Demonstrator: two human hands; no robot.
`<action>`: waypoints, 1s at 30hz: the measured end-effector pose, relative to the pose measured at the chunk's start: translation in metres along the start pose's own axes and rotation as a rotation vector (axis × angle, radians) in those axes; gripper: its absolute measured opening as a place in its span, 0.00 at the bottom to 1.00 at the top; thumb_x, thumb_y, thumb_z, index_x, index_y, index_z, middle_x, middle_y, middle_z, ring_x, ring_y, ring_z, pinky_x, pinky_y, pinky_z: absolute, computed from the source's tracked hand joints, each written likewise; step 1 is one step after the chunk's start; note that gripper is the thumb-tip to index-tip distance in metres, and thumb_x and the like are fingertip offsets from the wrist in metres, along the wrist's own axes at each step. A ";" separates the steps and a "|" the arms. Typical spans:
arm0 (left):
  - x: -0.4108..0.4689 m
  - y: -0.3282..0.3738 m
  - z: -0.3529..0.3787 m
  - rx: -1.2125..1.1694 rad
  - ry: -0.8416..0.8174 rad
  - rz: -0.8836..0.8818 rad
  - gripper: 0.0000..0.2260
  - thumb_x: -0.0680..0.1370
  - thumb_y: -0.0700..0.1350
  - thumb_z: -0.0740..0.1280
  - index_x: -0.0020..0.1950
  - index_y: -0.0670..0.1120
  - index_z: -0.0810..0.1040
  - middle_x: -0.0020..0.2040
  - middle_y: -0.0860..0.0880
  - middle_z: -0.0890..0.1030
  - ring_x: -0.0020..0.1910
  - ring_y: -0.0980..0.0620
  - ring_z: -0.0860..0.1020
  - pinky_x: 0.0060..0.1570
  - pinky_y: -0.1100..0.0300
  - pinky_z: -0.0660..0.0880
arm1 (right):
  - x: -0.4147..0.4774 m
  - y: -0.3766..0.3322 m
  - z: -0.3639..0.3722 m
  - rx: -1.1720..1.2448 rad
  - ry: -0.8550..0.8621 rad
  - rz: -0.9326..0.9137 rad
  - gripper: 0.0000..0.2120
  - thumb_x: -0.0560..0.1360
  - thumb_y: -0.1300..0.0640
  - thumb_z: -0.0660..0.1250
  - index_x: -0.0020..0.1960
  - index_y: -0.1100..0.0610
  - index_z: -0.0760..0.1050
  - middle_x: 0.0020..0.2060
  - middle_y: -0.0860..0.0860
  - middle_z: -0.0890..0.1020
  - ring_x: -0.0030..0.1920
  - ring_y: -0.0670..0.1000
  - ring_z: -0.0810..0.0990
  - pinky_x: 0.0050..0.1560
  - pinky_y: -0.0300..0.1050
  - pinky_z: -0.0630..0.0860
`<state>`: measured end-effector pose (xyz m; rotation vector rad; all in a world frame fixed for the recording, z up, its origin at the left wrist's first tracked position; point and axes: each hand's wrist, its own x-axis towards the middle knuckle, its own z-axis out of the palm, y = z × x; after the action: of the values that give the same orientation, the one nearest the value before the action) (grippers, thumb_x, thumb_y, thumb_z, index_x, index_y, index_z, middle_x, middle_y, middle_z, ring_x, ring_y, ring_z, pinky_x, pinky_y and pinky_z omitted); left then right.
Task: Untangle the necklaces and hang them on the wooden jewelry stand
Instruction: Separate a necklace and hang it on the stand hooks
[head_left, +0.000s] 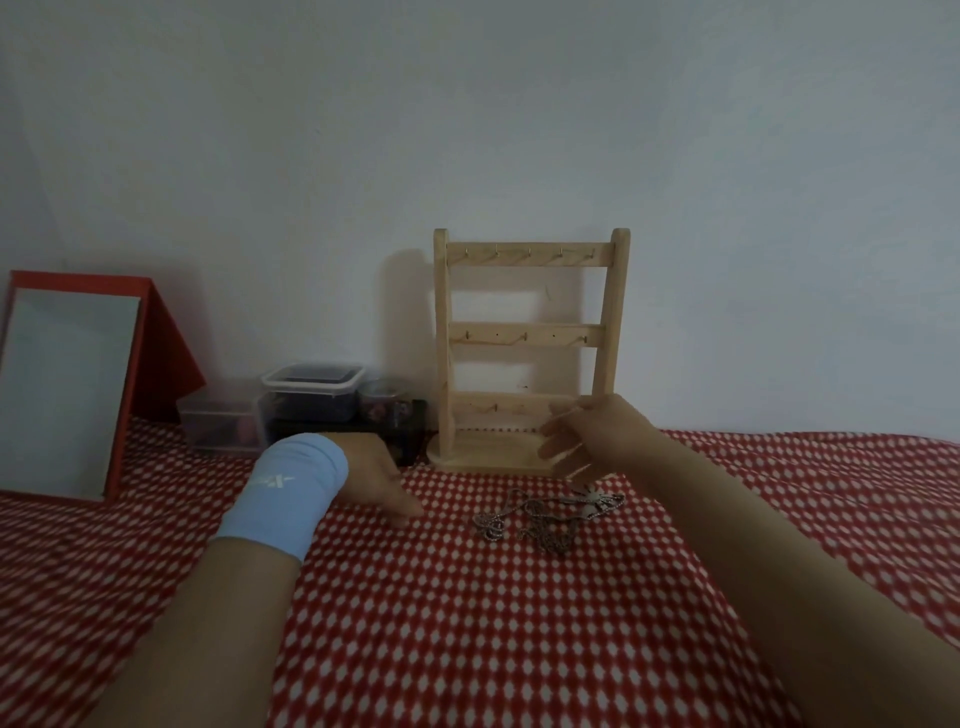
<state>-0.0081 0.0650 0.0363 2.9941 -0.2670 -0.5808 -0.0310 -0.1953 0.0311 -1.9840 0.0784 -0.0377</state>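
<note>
Your left hand (376, 475) flat on red cloth (467, 623), empty; right hand (587, 436) fingers spread, hovering above tangled necklaces (545, 519), near stand (530, 353).

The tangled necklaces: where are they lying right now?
The tangled necklaces lie on the red checked cloth, just before the wooden jewelry stand, below the right hand.

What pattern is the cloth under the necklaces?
Red with white diamond-like dots, clearest in the head view.
</note>
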 end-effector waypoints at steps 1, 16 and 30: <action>0.003 -0.003 0.001 0.077 -0.013 -0.060 0.19 0.71 0.64 0.71 0.54 0.53 0.85 0.61 0.55 0.76 0.62 0.51 0.76 0.66 0.55 0.71 | -0.001 0.002 0.002 -0.027 -0.047 -0.005 0.16 0.84 0.53 0.62 0.52 0.64 0.81 0.34 0.55 0.87 0.30 0.53 0.84 0.32 0.45 0.81; 0.008 0.005 0.002 -0.029 0.149 0.106 0.14 0.77 0.45 0.69 0.63 0.48 0.82 0.66 0.52 0.78 0.63 0.52 0.76 0.66 0.61 0.70 | 0.004 0.011 0.036 -0.485 -0.238 -0.425 0.09 0.81 0.58 0.67 0.55 0.47 0.84 0.55 0.45 0.86 0.40 0.36 0.83 0.47 0.38 0.82; 0.029 -0.001 0.022 0.193 0.077 -0.171 0.22 0.81 0.44 0.64 0.73 0.40 0.68 0.70 0.42 0.73 0.66 0.47 0.75 0.63 0.57 0.72 | -0.001 0.016 0.029 -1.157 -0.117 -0.223 0.10 0.74 0.46 0.71 0.47 0.51 0.85 0.42 0.46 0.85 0.43 0.46 0.82 0.45 0.42 0.82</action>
<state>0.0106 0.0594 0.0052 3.2407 -0.0644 -0.4768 -0.0305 -0.1753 0.0045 -3.1366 -0.2585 -0.0199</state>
